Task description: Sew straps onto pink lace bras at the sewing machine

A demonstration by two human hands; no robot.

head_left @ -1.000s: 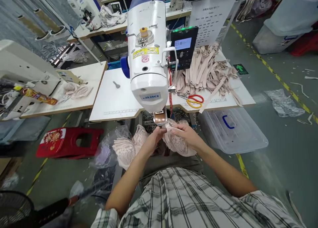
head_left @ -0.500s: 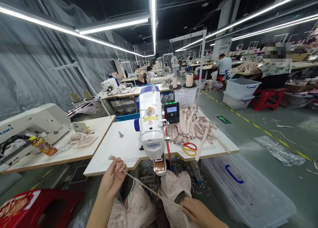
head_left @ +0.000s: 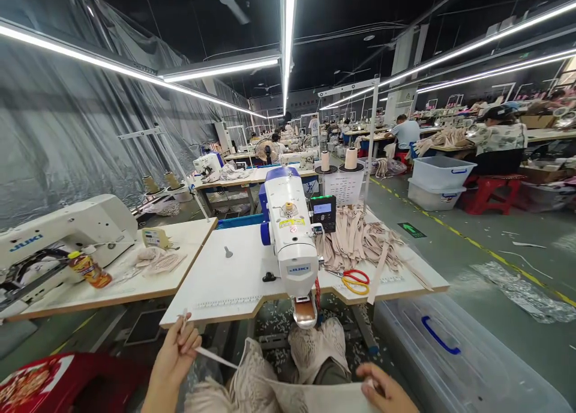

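A beige lace bra (head_left: 254,371) lies across my lap at the bottom of the view. My left hand (head_left: 177,347) is closed, pinching its thin strap and drawing it out to the left, with a short end poking up above the fingers. To the right, my right hand (head_left: 382,390) is closed on the end of the bra's wing, which is stretched flat between the cups and the fingers. Just beyond my lap stands a white JUKI sewing machine (head_left: 294,239), its narrow front arm (head_left: 305,312) apart from both hands.
Red-and-yellow-handled scissors (head_left: 355,281) and a pile of beige straps (head_left: 351,236) lie right of the machine. A lidded plastic bin (head_left: 468,365) stands at right, a red stool (head_left: 85,377) at left. Another machine (head_left: 76,227) and a bottle (head_left: 90,270) occupy the left table.
My left hand has moved left and down with the strap. My right hand has moved right, spreading the bra's wing wider. The view has tilted up slightly.
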